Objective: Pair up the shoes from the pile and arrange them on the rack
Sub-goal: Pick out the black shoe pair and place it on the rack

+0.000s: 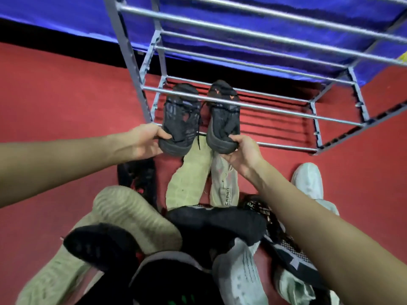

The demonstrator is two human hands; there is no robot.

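Two black sneakers are held side by side at the front of the metal shoe rack (242,106), toes pointing in under its lower bars. My left hand (144,140) grips the heel of the left black sneaker (180,119). My right hand (241,154) grips the heel of the right black sneaker (223,117), which has orange marks near its toe. The toes of both sneakers reach over the bottom shelf's rails, at the left end. The pile of shoes (176,238) lies on the floor close below me.
The pile holds olive-green sneakers (187,181), a beige one (224,186), black ones (215,225), grey-white ones (240,274) and a white one (308,181) at the right. The rack stands on a red carpet (55,102) in front of blue fabric (264,23).
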